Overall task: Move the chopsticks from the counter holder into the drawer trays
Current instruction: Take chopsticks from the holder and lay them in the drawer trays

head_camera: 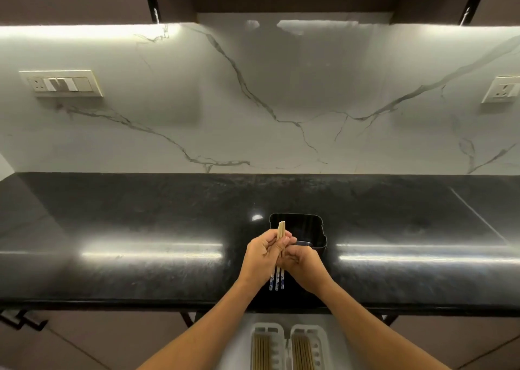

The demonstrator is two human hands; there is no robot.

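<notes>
Nearest us, two white slotted plastic drawer trays (267,331) hold chopsticks; our left hand (263,254) and right hand (302,264) both clasp three blue-patterned wooden chopsticks (277,281) before the black rectangular holder (315,229).

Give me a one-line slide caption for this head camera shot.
Both hands, left hand and right hand, grip three chopsticks before the black holder, above two drawer trays.

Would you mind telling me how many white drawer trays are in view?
2: the left tray and the right tray lie side by side in the open drawer below the counter; both run off-frame.
</notes>
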